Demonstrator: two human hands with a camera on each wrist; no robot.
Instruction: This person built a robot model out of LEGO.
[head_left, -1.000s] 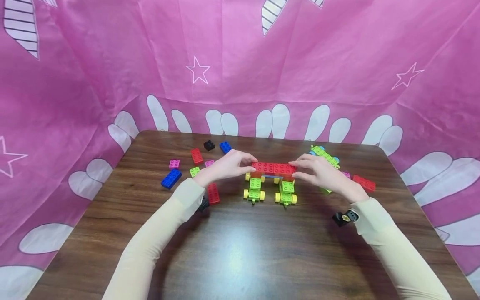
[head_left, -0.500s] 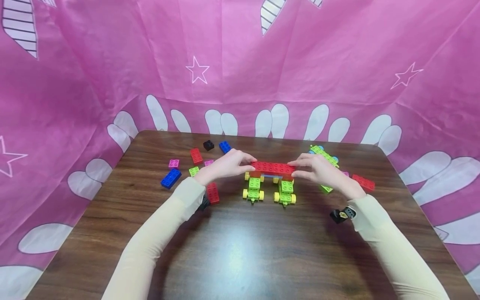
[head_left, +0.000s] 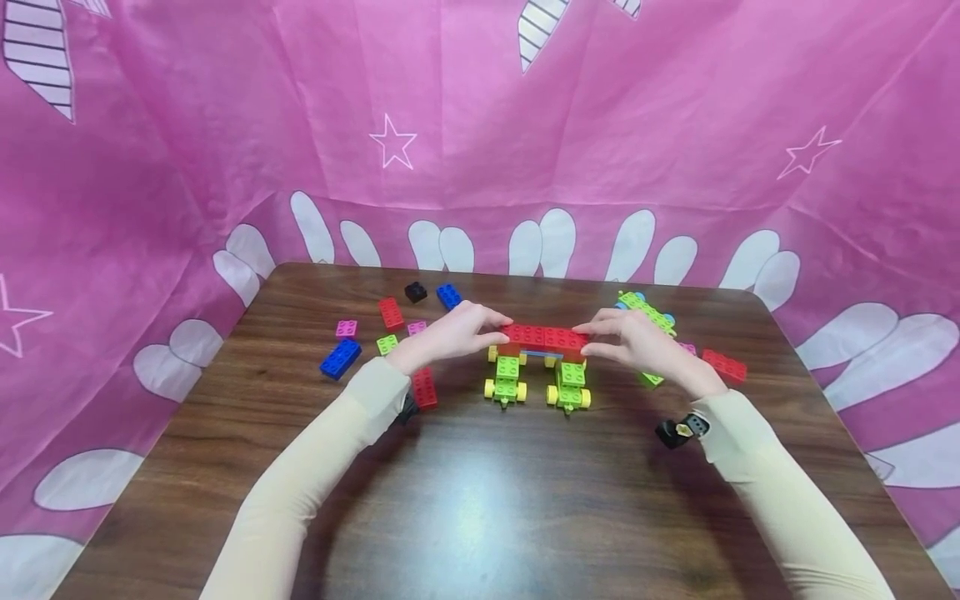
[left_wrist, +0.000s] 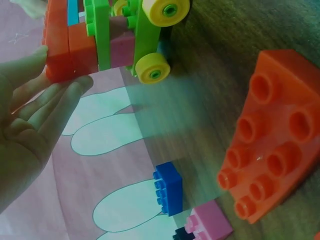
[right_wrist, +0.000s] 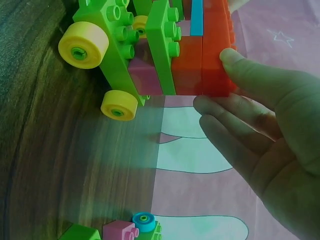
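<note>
Two red bricks (head_left: 525, 335) lie end to end on top of a build that spans two green wheeled bases (head_left: 506, 387) with yellow wheels. My left hand (head_left: 459, 335) pinches the left end of this red top, and my right hand (head_left: 637, 343) grips its right end. Both wrist views show each thumb on the studded side, with the other fingers at the brick's end. Below the top come more red bricks (right_wrist: 187, 65), a blue piece (right_wrist: 197, 17), green plates (right_wrist: 162, 55) and pink bricks (left_wrist: 121, 42).
Loose bricks lie left of the build: blue (head_left: 341, 357), red (head_left: 391, 313), pink (head_left: 347, 328), green (head_left: 387, 344) and black (head_left: 416, 292). A green vehicle with blue wheels (head_left: 647, 313) stands behind my right hand, with a red brick (head_left: 723, 365) farther right. A pink cloth (head_left: 465, 150) hangs behind the wooden table (head_left: 480, 483).
</note>
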